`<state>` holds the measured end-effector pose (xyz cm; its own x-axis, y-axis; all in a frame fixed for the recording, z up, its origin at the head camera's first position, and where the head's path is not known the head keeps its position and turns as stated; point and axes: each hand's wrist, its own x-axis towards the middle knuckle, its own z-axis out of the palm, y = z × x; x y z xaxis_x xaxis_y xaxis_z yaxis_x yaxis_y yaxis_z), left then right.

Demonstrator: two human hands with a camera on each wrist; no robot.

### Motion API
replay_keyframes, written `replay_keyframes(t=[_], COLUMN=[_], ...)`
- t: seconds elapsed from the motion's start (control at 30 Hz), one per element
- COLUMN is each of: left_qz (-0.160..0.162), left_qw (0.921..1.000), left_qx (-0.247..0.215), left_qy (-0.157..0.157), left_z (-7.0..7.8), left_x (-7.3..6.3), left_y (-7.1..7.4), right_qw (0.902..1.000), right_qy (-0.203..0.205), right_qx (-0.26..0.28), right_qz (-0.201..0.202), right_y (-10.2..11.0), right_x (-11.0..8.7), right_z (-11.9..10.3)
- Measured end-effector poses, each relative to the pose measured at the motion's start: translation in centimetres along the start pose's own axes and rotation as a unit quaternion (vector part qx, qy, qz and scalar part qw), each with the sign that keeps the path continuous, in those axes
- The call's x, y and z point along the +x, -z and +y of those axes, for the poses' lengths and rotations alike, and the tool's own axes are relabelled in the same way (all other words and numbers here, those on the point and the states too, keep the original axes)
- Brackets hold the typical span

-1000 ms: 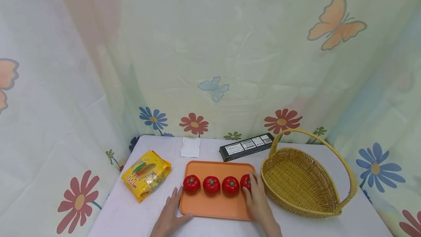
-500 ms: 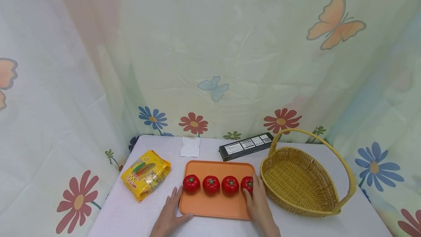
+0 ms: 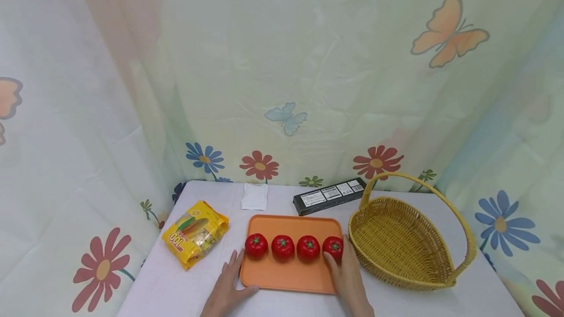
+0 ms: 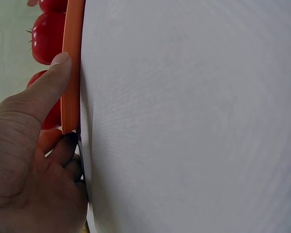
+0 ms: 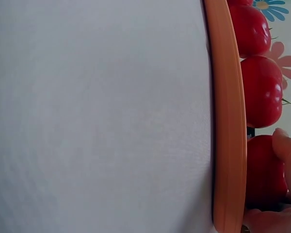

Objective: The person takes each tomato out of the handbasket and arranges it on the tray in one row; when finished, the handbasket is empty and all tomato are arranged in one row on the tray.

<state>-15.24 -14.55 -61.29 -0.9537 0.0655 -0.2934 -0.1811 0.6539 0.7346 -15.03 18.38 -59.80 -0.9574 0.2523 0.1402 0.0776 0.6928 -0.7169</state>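
Observation:
Several red tomatoes (image 3: pixel 283 248) stand in a row on an orange rectangular tray (image 3: pixel 288 278). At the right end of the row, my right hand (image 3: pixel 350 278) holds a tomato (image 5: pixel 264 170) between its thumb and fingers. In the right wrist view the thumb (image 5: pixel 280 143) lies against that tomato, while the other fingers are partly hidden below it. My left hand (image 3: pixel 226 287) is at the tray's left front corner, fingers extended along the left side. Its thumb (image 4: pixel 60 65) rests at the tray's front rim in the left wrist view.
Right of the tray stands a woven yellow basket (image 3: pixel 403 241) with a tall handle. A black box (image 3: pixel 328 197) and a white packet (image 3: pixel 254 196) lie behind the tray. To the left is a yellow snack bag (image 3: pixel 196 234). A patterned curtain (image 3: pixel 286 72) surrounds the white table.
My right hand's fingers have drawn back from over the end tomato to its right side, uncovering more of it. The left hand has stayed at the tray corner.

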Motion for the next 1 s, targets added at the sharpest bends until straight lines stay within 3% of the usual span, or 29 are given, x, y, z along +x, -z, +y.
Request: replay_keyframes(t=[0.83,1.0], left_qz=[-0.002,-0.003], left_qw=[1.0000,1.0000], left_qx=[0.005,0.001], left_qy=[-0.003,-0.008], left_z=[0.0,-0.1], left_x=[0.1,0.1], left_y=[0.1,0.1], right_qw=[0.9996,0.9987], right_qy=[-0.004,-0.024], right_qx=[0.016,0.016], right_qz=[-0.021,-0.042], right_y=[0.3,0.8], right_x=[-1.0,-1.3], right_z=[0.3,0.0])
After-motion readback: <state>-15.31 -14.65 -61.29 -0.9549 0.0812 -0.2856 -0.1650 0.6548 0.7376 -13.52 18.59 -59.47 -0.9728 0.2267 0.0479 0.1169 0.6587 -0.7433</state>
